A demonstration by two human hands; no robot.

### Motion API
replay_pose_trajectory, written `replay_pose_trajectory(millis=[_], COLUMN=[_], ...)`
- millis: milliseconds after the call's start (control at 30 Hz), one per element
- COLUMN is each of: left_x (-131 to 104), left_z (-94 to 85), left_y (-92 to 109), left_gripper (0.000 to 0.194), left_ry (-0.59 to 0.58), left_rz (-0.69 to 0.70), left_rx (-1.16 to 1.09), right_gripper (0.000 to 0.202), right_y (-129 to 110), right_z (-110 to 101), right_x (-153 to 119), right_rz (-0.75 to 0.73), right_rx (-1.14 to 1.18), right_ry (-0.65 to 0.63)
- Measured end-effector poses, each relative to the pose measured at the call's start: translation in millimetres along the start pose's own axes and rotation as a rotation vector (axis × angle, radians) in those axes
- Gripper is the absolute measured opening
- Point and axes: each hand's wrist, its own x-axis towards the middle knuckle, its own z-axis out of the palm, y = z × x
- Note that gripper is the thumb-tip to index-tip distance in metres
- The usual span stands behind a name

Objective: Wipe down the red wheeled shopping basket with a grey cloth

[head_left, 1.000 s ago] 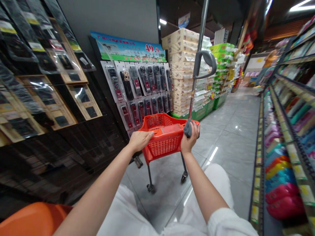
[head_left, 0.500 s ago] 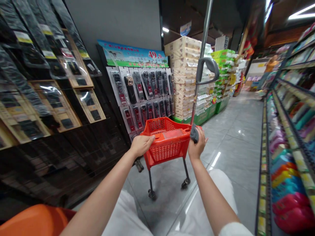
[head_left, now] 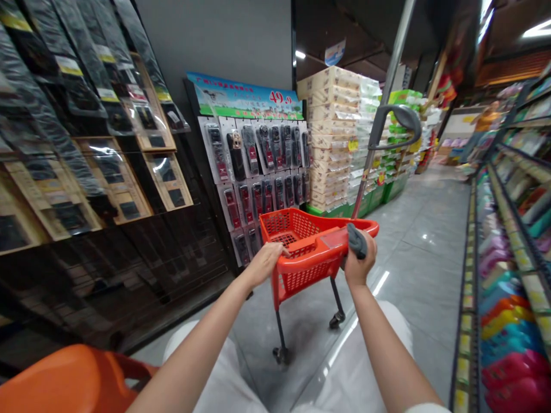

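A red plastic shopping basket cart (head_left: 307,278) on thin dark legs with casters stands tilted in front of me. My left hand (head_left: 267,265) is closed over the left corner of its near rim. In my right hand (head_left: 362,261) is a bunched dark grey cloth (head_left: 357,241), pressed against the rim at the right near the pole's foot. Rising from the cart's right side, a metal pole (head_left: 394,63) carries a grey loop handle (head_left: 396,126). The fingertips of my right hand are partly hidden.
An orange plastic object (head_left: 64,381) sits at the lower left. Packaged belts (head_left: 73,115) hang on the left wall, beside a display rack (head_left: 262,149). Stacked cartons (head_left: 329,132) stand behind the cart. Shelves of colourful goods (head_left: 512,321) line the right; a person (head_left: 480,129) is far off.
The cart has turned and tipped, its pole now leaning further right. My right hand has moved with the cloth along the rim, while my left hand still grips the left corner.
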Motion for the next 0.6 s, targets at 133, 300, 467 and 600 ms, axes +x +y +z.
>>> replay_pose_trajectory(millis=[133,300,467,600], left_x=[9,23,32,34], left_z=[23.5,32.1,32.8,40.3], left_y=[-7,-10,-16,-5], left_gripper=[0.058,0.063,0.074,0.086], left_ry=[0.06,0.037,0.03,0.009], left_rz=[-0.047,-0.122,-0.094,-0.07], left_rx=[-0.147,-0.116,-0.105,-0.095], right_gripper=[0.036,0.041,0.038,0.043], right_y=[-27,-41,-6,-32], right_z=[1,-5,-5,-1], right_x=[-23,-46,-12,-26], right_rz=[0.035,-0.173,0.026,0.004], right_rx=[0.018,0.042,0.053,0.014], right_ry=[0.038,-0.274,-0.074,-0.136])
